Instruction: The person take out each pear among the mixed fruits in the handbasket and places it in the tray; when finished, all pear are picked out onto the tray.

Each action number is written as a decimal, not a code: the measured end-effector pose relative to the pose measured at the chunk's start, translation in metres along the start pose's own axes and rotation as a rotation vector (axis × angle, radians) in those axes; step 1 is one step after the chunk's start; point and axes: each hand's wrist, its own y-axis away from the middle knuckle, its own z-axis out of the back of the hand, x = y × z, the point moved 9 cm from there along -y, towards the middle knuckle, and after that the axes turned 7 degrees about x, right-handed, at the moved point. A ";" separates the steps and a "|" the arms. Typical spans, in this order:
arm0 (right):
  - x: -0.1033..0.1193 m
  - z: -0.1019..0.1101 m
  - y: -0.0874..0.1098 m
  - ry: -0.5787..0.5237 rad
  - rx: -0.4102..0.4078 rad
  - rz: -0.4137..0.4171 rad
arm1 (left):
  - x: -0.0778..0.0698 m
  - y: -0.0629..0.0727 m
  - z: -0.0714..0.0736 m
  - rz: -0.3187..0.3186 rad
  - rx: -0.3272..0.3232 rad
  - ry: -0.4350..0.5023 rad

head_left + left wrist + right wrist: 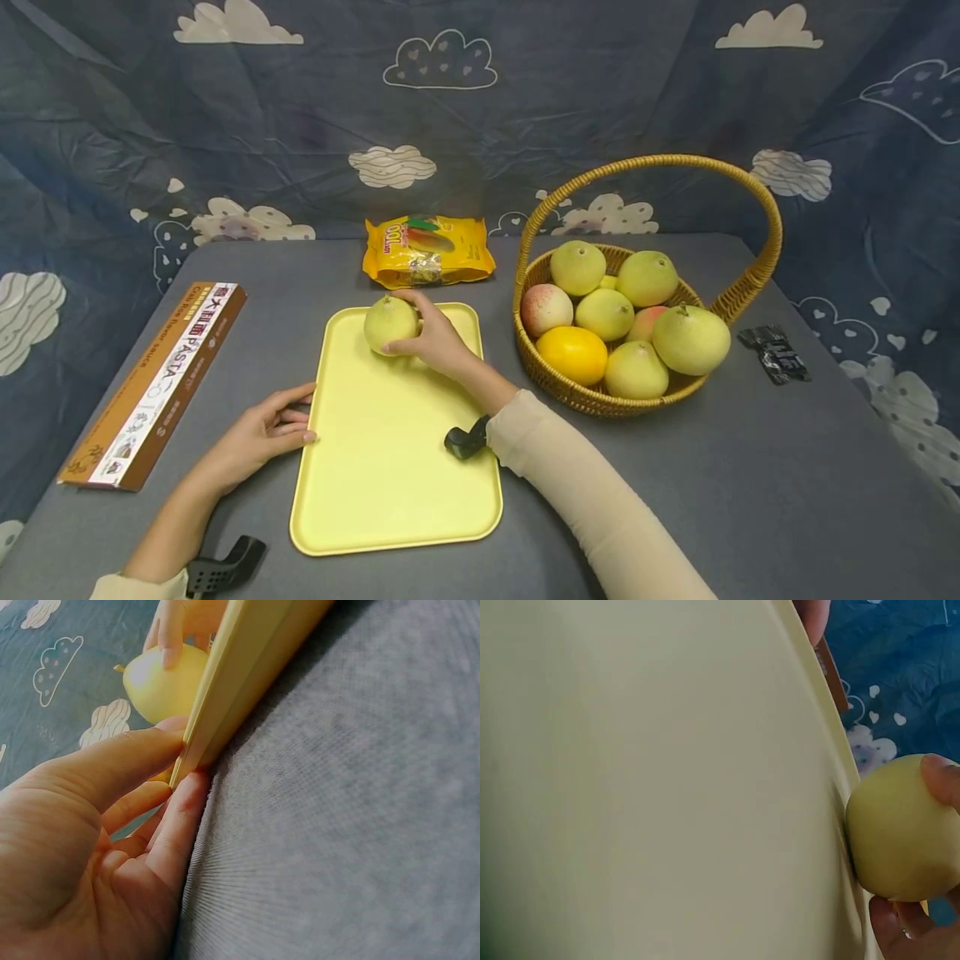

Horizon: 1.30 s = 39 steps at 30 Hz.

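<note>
A yellow tray (375,475) lies on the table. My right hand (435,337) grips a round, pale green pomelo (388,323) at the tray's far left corner, thumb on the near side and fingers round the far side. In the right wrist view the pomelo (900,832) sits right at the tray's surface, close by the rim. At the tray's left edge, my left hand (258,429) pinches the rim. The left wrist view shows its thumb along the top of the rim (225,690) and its fingertips against the outer side.
A handled wicker basket (577,402) of pomelos, peaches and a yellow fruit stands right of the tray. Behind the tray lies a yellow snack bag (429,252). A long brown pasta box (153,383) lies at left, a small black packet (776,354) at right.
</note>
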 end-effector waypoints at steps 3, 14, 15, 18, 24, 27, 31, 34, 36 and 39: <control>-0.001 -0.004 -0.002 -0.007 0.018 0.003 | -0.001 0.000 0.000 0.001 0.003 0.004; 0.000 -0.015 -0.016 0.051 0.033 0.005 | -0.002 0.002 0.000 0.006 0.000 -0.012; 0.000 -0.016 -0.017 0.055 0.036 0.006 | -0.003 0.002 0.000 0.005 -0.002 -0.015; 0.002 -0.016 -0.016 0.096 0.045 -0.010 | -0.003 0.001 0.000 -0.001 -0.002 -0.015; 0.015 -0.008 0.000 0.170 0.047 -0.042 | -0.002 0.001 -0.001 0.000 -0.001 -0.009; 0.033 0.002 0.017 0.218 0.030 0.022 | -0.001 0.001 0.000 0.001 -0.003 -0.007; 0.061 0.017 0.047 0.276 0.019 0.168 | -0.001 0.001 -0.001 -0.008 -0.003 -0.004; 0.078 0.033 0.072 0.316 0.008 0.261 | -0.001 0.001 -0.001 -0.007 -0.004 -0.003; 0.089 0.046 0.090 0.338 -0.011 0.333 | -0.001 0.001 -0.001 0.000 -0.003 -0.003; 0.101 0.066 0.117 0.383 -0.058 0.460 | 0.000 0.001 0.000 0.007 -0.003 -0.008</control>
